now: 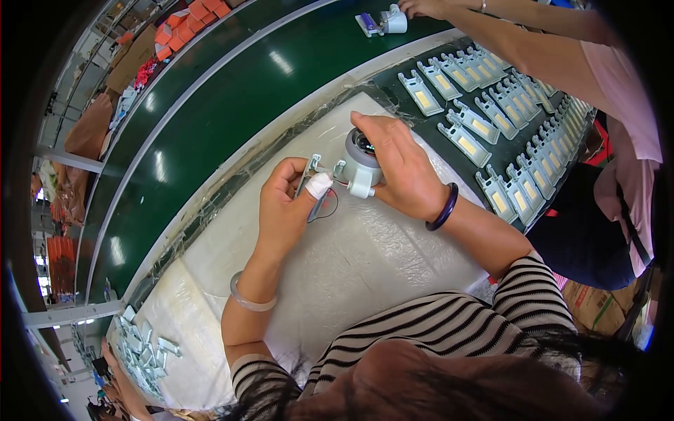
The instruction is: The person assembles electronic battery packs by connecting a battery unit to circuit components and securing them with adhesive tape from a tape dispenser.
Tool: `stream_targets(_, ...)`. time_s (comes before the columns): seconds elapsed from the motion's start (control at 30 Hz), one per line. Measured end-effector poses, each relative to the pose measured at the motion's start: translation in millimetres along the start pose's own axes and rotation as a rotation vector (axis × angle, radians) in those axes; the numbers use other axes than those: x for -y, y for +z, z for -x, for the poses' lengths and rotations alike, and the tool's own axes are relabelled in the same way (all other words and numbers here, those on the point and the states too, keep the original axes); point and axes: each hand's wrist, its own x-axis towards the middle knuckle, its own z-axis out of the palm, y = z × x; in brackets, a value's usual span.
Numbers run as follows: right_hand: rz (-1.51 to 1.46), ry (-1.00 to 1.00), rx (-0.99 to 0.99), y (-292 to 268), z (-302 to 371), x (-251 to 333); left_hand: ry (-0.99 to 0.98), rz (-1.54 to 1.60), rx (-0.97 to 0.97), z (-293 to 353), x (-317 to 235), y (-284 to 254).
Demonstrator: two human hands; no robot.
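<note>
Over the plastic-covered work surface (351, 259), my right hand (407, 165) is wrapped round a white cylindrical housing (363, 168). Its round open end shows dark parts and small green lights inside. My left hand (284, 203) pinches a flat pale lamp panel (316, 203) with hinge lugs at its top. White tape or cloth covers the left thumb tip. A thin wire (339, 183) runs between the panel and the housing, which are close together. Part of the panel is hidden by the left fingers.
Rows of pale lamp panels (467, 144) with yellow strips lie to the right. A co-worker's hand (421, 8) touches another assembly (393, 21) on the green conveyor belt (232, 91). Loose pale pieces (144, 351) are heaped at lower left. Orange boxes (186, 28) stand beyond the belt.
</note>
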Motion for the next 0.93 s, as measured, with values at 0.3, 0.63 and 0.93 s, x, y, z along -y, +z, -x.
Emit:
stream_targets(0.3, -0.005, 0.006, -0.002, -1, -1, 1, 0.004, 0.011, 0.002, -1, 3, -1)
stream_targets(0.63, -0.051, 0.047, 0.12, 3, 4, -1, -0.138, 0.15, -0.18, -17, 8, -30)
stream_targets(0.93, 0.026, 0.094, 0.289, 5, 6, 1, 0.186, 0.601, -0.752, -41, 26, -139)
